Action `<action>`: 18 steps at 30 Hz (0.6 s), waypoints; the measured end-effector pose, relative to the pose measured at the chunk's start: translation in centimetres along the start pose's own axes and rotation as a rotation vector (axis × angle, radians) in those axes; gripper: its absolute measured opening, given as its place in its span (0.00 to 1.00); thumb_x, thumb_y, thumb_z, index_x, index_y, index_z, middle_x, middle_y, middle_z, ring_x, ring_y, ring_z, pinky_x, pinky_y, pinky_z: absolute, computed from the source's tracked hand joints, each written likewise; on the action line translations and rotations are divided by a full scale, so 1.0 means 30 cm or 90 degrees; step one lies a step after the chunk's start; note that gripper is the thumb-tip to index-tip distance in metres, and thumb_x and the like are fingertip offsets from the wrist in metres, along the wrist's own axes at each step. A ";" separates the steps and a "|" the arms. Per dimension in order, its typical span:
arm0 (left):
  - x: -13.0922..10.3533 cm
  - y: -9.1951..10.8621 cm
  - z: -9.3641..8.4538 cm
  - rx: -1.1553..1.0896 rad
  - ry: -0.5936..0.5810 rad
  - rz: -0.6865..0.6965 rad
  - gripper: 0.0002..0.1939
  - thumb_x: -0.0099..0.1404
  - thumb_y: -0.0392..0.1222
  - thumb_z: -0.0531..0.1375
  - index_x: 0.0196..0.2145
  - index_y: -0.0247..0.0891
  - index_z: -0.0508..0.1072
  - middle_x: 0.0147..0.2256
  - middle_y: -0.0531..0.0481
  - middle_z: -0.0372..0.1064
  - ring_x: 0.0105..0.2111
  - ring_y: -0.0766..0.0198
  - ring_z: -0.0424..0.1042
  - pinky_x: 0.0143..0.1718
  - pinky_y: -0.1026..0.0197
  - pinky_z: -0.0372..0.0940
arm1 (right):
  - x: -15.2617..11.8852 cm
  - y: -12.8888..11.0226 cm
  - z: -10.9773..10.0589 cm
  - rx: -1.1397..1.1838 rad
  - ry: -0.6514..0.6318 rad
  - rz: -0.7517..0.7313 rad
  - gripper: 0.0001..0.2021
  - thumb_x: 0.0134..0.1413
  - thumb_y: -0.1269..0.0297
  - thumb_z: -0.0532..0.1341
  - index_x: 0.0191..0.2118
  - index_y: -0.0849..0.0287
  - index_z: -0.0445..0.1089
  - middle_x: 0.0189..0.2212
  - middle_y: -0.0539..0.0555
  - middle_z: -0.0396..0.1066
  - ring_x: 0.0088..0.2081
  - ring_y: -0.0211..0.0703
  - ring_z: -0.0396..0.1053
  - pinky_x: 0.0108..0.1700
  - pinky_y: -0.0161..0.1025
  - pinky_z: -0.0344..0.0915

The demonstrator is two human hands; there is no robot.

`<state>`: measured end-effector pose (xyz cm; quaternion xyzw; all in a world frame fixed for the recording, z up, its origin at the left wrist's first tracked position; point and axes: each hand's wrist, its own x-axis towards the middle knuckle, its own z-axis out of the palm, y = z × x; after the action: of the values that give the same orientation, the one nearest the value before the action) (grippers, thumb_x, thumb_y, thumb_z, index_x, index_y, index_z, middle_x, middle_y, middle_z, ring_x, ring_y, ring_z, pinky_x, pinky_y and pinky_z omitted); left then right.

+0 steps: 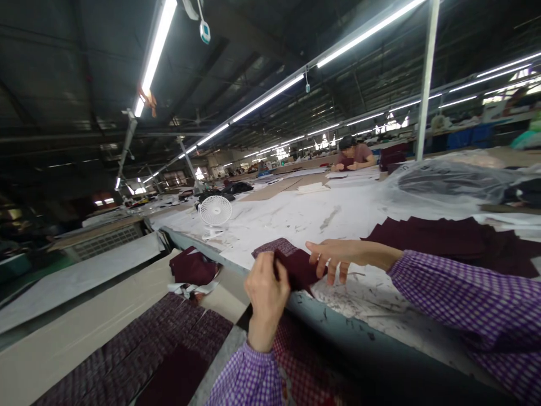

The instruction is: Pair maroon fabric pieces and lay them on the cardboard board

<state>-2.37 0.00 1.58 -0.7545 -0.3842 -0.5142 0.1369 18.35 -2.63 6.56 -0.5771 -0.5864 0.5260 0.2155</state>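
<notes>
A small maroon fabric piece [298, 269] lies at the front edge of the white worktable, with a grey-flecked patterned part [276, 246] at its far side. My left hand [267, 290] is closed, fingers curled at the fabric's left edge; the fingertips are partly hidden. Stretched out from the right, my right hand [344, 254] has its fingers spread. It hovers over or lightly touches the right side of the cloth; I cannot tell which. Farther right on the table lies a fanned stack of maroon fabric pieces [448, 242].
A white fan [215, 211] stands by the table's left edge. Clear plastic wrap [452, 180] lies at the right. Below left are a maroon bundle [194, 268] with white strips and rows of flecked cloth [139, 344]. Another person [355, 155] leans on the table farther back.
</notes>
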 end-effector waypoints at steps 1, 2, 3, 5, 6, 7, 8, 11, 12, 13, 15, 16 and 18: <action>0.032 -0.021 -0.002 0.071 0.003 -0.064 0.06 0.63 0.36 0.52 0.31 0.36 0.68 0.28 0.47 0.68 0.30 0.60 0.69 0.29 0.61 0.59 | 0.000 -0.001 0.000 -0.009 -0.007 -0.003 0.34 0.55 0.35 0.43 0.35 0.65 0.67 0.28 0.60 0.74 0.21 0.38 0.70 0.21 0.33 0.65; 0.064 -0.041 -0.003 0.133 0.000 -0.117 0.07 0.62 0.37 0.52 0.29 0.37 0.67 0.27 0.47 0.68 0.29 0.59 0.69 0.27 0.61 0.58 | -0.003 -0.005 0.001 -0.004 -0.046 -0.008 0.35 0.56 0.35 0.41 0.32 0.66 0.68 0.26 0.60 0.74 0.20 0.37 0.70 0.20 0.31 0.64; 0.093 -0.059 -0.004 0.180 -0.006 -0.150 0.07 0.61 0.37 0.52 0.27 0.37 0.67 0.27 0.46 0.68 0.30 0.58 0.69 0.27 0.61 0.57 | -0.007 -0.012 0.003 0.015 -0.108 -0.013 0.37 0.57 0.36 0.38 0.29 0.67 0.68 0.25 0.61 0.73 0.20 0.37 0.70 0.20 0.30 0.63; 0.128 -0.081 0.001 0.222 -0.011 -0.166 0.07 0.60 0.37 0.53 0.26 0.37 0.67 0.27 0.46 0.68 0.31 0.57 0.69 0.27 0.60 0.56 | -0.016 -0.030 0.014 0.078 -0.223 -0.024 0.42 0.58 0.36 0.33 0.29 0.68 0.70 0.26 0.63 0.74 0.22 0.38 0.71 0.21 0.31 0.64; 0.132 -0.084 0.004 0.219 -0.009 -0.151 0.06 0.60 0.36 0.52 0.26 0.37 0.67 0.27 0.46 0.68 0.31 0.57 0.69 0.28 0.60 0.57 | -0.019 -0.038 0.021 0.114 -0.249 -0.029 0.44 0.57 0.35 0.31 0.30 0.69 0.71 0.27 0.64 0.74 0.24 0.40 0.72 0.22 0.32 0.66; 0.127 -0.080 0.008 0.202 -0.004 -0.126 0.06 0.60 0.36 0.52 0.27 0.37 0.67 0.27 0.46 0.68 0.31 0.57 0.69 0.29 0.60 0.57 | -0.019 -0.044 0.029 0.151 -0.251 -0.033 0.46 0.55 0.34 0.29 0.33 0.70 0.72 0.29 0.66 0.75 0.26 0.42 0.73 0.24 0.34 0.67; 0.114 -0.071 0.010 0.172 0.003 -0.093 0.06 0.60 0.35 0.52 0.27 0.37 0.67 0.27 0.46 0.67 0.31 0.57 0.68 0.30 0.60 0.58 | -0.017 -0.047 0.036 0.185 -0.236 -0.033 0.47 0.54 0.33 0.28 0.35 0.70 0.72 0.31 0.66 0.75 0.29 0.45 0.74 0.26 0.37 0.69; 0.047 -0.022 0.001 0.005 -0.010 0.056 0.07 0.62 0.33 0.51 0.30 0.36 0.67 0.30 0.45 0.68 0.33 0.59 0.67 0.34 0.59 0.60 | 0.003 -0.038 0.049 0.245 -0.150 -0.021 0.44 0.52 0.30 0.34 0.39 0.68 0.70 0.36 0.66 0.74 0.32 0.47 0.75 0.29 0.40 0.71; 0.023 -0.003 -0.008 -0.060 -0.031 0.113 0.07 0.63 0.32 0.51 0.31 0.36 0.67 0.32 0.45 0.69 0.34 0.59 0.67 0.36 0.59 0.61 | 0.012 -0.031 0.050 0.244 -0.127 -0.019 0.41 0.53 0.31 0.39 0.38 0.67 0.70 0.36 0.65 0.75 0.32 0.46 0.75 0.29 0.39 0.71; 0.000 0.013 -0.020 -0.120 -0.060 0.166 0.07 0.63 0.32 0.51 0.32 0.36 0.67 0.34 0.44 0.69 0.36 0.59 0.67 0.38 0.58 0.62 | 0.020 -0.024 0.050 0.234 -0.108 -0.020 0.35 0.53 0.34 0.46 0.36 0.66 0.69 0.35 0.64 0.75 0.31 0.44 0.74 0.29 0.37 0.70; -0.034 0.033 -0.045 -0.224 -0.134 0.246 0.06 0.64 0.33 0.52 0.33 0.36 0.68 0.38 0.43 0.70 0.39 0.58 0.67 0.42 0.56 0.62 | 0.027 -0.016 0.047 0.195 -0.057 -0.045 0.23 0.50 0.45 0.59 0.31 0.65 0.69 0.28 0.58 0.75 0.26 0.38 0.72 0.27 0.33 0.69; -0.043 0.034 -0.054 -0.279 -0.159 0.255 0.05 0.64 0.35 0.53 0.35 0.36 0.69 0.40 0.43 0.70 0.41 0.57 0.67 0.43 0.55 0.62 | 0.025 -0.016 0.044 0.168 -0.025 -0.066 0.17 0.47 0.51 0.63 0.29 0.64 0.68 0.24 0.55 0.73 0.23 0.36 0.69 0.25 0.31 0.67; -0.046 0.016 -0.059 -0.420 -0.150 0.168 0.10 0.67 0.43 0.52 0.39 0.37 0.69 0.42 0.42 0.70 0.43 0.56 0.68 0.45 0.53 0.62 | 0.014 -0.022 0.035 0.109 0.033 -0.104 0.12 0.41 0.60 0.66 0.26 0.64 0.67 0.19 0.51 0.70 0.20 0.33 0.65 0.23 0.30 0.65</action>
<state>-3.45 -1.99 1.24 -0.8550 -0.1106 -0.4981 -0.0936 17.05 -2.48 6.63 -0.5205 -0.5783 0.5397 0.3213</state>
